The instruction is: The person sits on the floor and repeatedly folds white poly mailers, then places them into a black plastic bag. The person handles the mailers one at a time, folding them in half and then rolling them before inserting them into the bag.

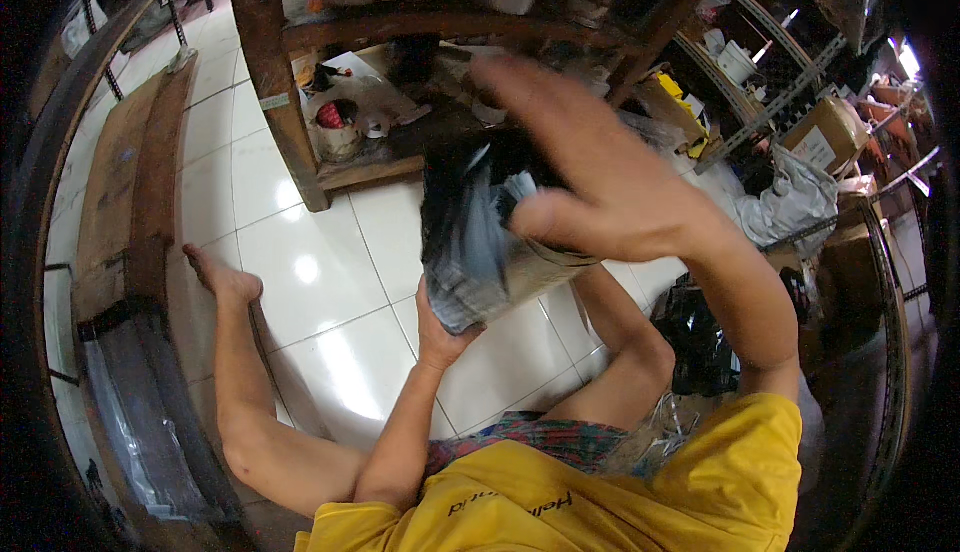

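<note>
In front of me is a bulky package [465,242] with shiny black and clear plastic on its left side and a dull tan surface at its lower right. My left hand [447,337] supports it from below at its lower left corner, fingers wrapped partly behind it. Above its right side my right hand [615,187] is raised, smeared by motion, with fingers stretched out and thumb apart. Nothing shows in that hand. Whether its thumb touches the package, I cannot tell. What the package contains is hidden.
A wooden shelf unit [350,32] stands ahead, with a round tub [338,132] on its lower board. To the left lies a long brown carton [130,192]. Metal racks with a cardboard box [828,137] and a grey bag [790,197] stand right. Black plastic [690,337] lies near my knee.
</note>
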{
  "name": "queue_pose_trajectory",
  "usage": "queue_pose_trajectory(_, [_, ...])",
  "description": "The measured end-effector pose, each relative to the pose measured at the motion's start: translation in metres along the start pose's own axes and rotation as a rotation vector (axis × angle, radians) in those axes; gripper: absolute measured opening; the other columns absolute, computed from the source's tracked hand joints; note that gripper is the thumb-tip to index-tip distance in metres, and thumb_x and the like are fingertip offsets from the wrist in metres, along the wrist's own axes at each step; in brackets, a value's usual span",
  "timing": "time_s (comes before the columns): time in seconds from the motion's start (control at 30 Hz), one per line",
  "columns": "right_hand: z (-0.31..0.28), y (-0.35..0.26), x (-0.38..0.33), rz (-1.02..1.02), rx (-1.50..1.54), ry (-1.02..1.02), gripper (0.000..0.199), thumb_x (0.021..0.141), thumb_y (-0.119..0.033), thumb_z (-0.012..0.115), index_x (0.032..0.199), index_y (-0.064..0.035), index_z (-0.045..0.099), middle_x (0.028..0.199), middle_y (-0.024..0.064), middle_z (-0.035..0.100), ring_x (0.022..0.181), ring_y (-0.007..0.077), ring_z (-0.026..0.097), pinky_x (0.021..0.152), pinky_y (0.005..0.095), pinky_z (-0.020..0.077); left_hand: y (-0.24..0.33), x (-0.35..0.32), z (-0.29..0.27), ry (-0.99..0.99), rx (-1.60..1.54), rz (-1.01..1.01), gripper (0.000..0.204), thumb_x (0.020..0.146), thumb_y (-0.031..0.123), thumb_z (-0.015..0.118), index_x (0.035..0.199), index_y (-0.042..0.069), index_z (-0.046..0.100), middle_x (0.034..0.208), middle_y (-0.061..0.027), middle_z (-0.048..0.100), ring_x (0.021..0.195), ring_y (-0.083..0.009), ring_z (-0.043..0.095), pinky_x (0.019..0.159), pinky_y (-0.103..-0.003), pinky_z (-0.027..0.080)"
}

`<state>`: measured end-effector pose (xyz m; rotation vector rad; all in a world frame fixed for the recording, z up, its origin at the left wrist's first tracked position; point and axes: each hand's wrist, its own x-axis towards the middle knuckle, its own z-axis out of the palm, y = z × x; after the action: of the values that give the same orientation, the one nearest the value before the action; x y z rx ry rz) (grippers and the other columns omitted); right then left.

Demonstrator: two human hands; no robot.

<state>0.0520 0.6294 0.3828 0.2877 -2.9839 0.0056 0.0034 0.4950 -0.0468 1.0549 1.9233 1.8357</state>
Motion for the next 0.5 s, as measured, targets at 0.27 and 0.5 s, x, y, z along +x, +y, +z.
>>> queue_pose_trajectory(0.27, [-0.013, 0.016, 0.006, 0.107, 0.198, -0.059, 0.1, 0.094, -0.071, 0.043, 0.156, 0.004, 0.023, 0.156, 0.0303, 0.034, 0.144, 0.0434, 0.036, 0.121, 0.047, 0.0257, 0.019, 0.003, -0.005, 0.004, -0.051, -0.042, 0.13, 0.055, 0.02, 0.097, 0.155, -0.001, 0.017, 0.147, -0.021, 0.041, 0.135, -0.0362, 0.044, 0.115, -0.041, 0.035])
queue_pose_trajectory(0.5, [-0.01, 0.002, 0.023, 0.087, 0.054, 0.024, 0.103, 0.093, -0.073, 0.043, 0.154, 0.0075, 0.026, 0.152, 0.0318, 0.038, 0.142, 0.0426, 0.039, 0.119, 0.0453, 0.0289, 0.021, 0.002, 0.005, 0.082, -0.028, -0.064, 0.13, 0.057, 0.023, 0.098, 0.155, -0.002, 0.014, 0.147, -0.0228, 0.041, 0.135, -0.0363, 0.044, 0.115, -0.041, 0.035])
